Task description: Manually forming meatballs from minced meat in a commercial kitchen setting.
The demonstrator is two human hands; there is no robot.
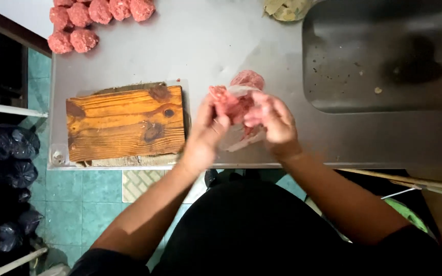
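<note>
You stand at a stainless steel counter (pixel 221 46) with a sink basin (pixel 384 56) sunk into its right side. At the far left corner lie raw minced-meat balls (pixel 95 18) in a cluster. Near the left edge rests a wooden board (pixel 126 122) on a clear sheet. At the far edge, just left of the basin, lies a crumpled pale cloth (pixel 286 9).

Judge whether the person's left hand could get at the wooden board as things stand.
Probably yes: the left hand is just right of the wooden board, with nothing between them, though it is holding raw minced meat.
</note>
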